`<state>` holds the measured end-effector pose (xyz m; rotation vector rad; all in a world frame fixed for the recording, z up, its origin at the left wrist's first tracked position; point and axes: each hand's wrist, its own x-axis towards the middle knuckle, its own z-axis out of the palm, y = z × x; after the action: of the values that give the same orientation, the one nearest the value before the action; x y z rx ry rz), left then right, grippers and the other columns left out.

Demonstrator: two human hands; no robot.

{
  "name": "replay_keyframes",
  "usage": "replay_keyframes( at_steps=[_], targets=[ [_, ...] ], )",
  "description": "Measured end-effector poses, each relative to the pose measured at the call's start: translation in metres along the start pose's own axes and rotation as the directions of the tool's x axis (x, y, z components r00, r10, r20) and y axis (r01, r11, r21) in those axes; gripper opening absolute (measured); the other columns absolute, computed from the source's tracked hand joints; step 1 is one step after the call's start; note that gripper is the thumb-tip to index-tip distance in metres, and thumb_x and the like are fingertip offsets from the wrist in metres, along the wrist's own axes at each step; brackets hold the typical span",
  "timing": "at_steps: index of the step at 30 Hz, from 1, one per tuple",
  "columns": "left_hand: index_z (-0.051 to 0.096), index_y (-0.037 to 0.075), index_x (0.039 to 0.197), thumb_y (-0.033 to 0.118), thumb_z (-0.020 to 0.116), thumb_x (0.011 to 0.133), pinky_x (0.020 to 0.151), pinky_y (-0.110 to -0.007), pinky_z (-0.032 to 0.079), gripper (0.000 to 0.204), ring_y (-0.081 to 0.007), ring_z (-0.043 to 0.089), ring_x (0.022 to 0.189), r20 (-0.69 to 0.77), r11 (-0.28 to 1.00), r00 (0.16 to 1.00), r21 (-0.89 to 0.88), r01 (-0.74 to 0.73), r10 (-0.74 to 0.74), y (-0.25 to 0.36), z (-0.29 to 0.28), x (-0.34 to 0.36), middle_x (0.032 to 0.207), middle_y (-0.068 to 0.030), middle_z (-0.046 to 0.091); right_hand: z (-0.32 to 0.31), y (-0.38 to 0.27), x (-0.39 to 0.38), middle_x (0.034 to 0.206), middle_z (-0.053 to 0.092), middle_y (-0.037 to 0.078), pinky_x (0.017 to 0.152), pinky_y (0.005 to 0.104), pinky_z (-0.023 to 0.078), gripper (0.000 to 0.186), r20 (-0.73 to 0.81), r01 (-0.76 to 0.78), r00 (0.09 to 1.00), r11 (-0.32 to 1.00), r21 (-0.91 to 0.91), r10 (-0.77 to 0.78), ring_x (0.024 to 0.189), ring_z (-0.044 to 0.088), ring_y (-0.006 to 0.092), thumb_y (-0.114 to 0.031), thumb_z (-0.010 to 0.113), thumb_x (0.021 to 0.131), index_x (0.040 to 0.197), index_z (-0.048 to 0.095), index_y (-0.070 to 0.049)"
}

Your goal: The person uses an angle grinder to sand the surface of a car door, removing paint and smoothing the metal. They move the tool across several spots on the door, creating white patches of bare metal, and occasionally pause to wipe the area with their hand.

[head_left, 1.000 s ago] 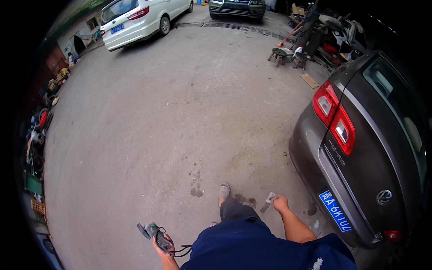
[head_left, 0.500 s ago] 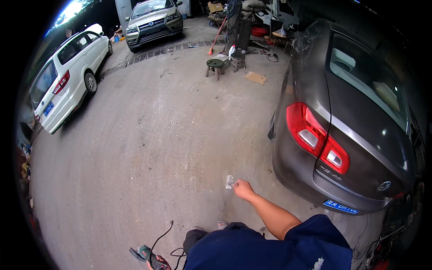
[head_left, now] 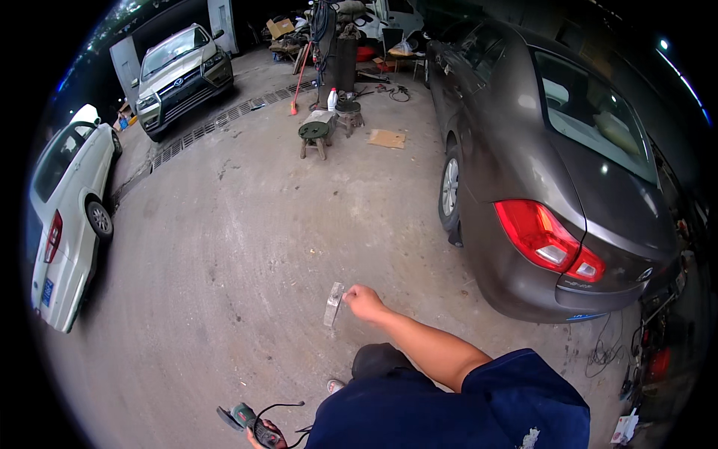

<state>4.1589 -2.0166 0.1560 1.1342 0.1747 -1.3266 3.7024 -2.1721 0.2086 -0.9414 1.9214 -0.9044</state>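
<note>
At the lower left, my left hand (head_left: 267,435) is wrapped round a green and black angle grinder (head_left: 245,416), part of which the fingers cover. Its black cord (head_left: 283,405) loops up and runs toward my body. Stretched out in front of me, my right hand (head_left: 364,302) pinches the edge of a flat, silvery-grey strip (head_left: 333,304). The strip hangs above the concrete floor, and I cannot make out its exact kind. Between my arms show my dark trouser leg and one foot.
A dark grey car (head_left: 516,172) stands close on the right. Two low stools (head_left: 314,130) stand ahead, near a cardboard sheet (head_left: 387,138). A white car (head_left: 71,202) and a silver car (head_left: 179,75) are at left. Cables (head_left: 604,352) lie at lower right.
My view has turned rightward and come nearer the stools, which sit lower and further left. The strip in my right hand shows more of its length. Both hands keep their hold.
</note>
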Motion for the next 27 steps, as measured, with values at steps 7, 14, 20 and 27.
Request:
replay_keyframes(
  at_steps=[7, 14, 20, 27],
  targets=[
    [0.062, 0.005, 0.106, 0.042, 0.067, 0.087, 0.062, -0.024, 0.058, 0.042, -0.0161, 0.065, 0.074, 0.119, 0.991, 0.993, 0.134, -0.013, -0.004, 0.030, 0.142, 0.124, 0.085, -0.0079, 0.065, 0.061, -0.118, 0.147, 0.092, 0.068, 0.014, 0.074, 0.0381, 0.050, 0.029, 0.052, -0.005, 0.999, 0.987, 0.159, -0.003, 0.085, 0.064, 0.0246, -0.029, 0.063, 0.091, 0.098, 0.065, -0.001],
    [0.064, 0.008, 0.105, 0.045, 0.067, 0.086, 0.059, -0.023, 0.057, 0.042, -0.0132, 0.062, 0.067, 0.062, 0.992, 0.995, 0.108, 0.065, -0.072, 0.023, 0.318, 0.202, 0.081, -0.0057, 0.063, 0.145, -0.233, 0.328, 0.092, 0.066, 0.019, 0.075, 0.0421, 0.050, 0.029, 0.080, 0.215, 0.969, 0.956, 0.202, -0.235, 0.087, 0.065, 0.0296, -0.029, 0.060, 0.092, 0.100, 0.061, -0.001],
    [0.063, 0.009, 0.105, 0.046, 0.070, 0.083, 0.060, -0.022, 0.056, 0.043, -0.0134, 0.061, 0.067, 0.157, 0.979, 0.987, 0.206, 0.008, -0.041, 0.027, 0.388, 0.293, 0.084, -0.0054, 0.063, 0.124, -0.354, 0.447, 0.090, 0.067, 0.017, 0.075, 0.0418, 0.050, 0.027, 0.094, 0.225, 0.957, 0.903, 0.365, -0.276, 0.087, 0.065, 0.0287, -0.026, 0.059, 0.093, 0.098, 0.060, 0.000],
    [0.062, 0.008, 0.109, 0.043, 0.072, 0.083, 0.063, -0.024, 0.057, 0.045, -0.0159, 0.063, 0.072, 0.131, 0.988, 0.990, 0.154, 0.031, -0.052, 0.012, 0.498, 0.448, 0.087, -0.0064, 0.064, 0.091, -0.354, 0.610, 0.097, 0.068, 0.019, 0.079, 0.0427, 0.050, 0.027, 0.047, 0.132, 0.987, 0.943, 0.307, -0.153, 0.093, 0.065, 0.0328, -0.026, 0.060, 0.092, 0.102, 0.063, -0.001]
  ],
)
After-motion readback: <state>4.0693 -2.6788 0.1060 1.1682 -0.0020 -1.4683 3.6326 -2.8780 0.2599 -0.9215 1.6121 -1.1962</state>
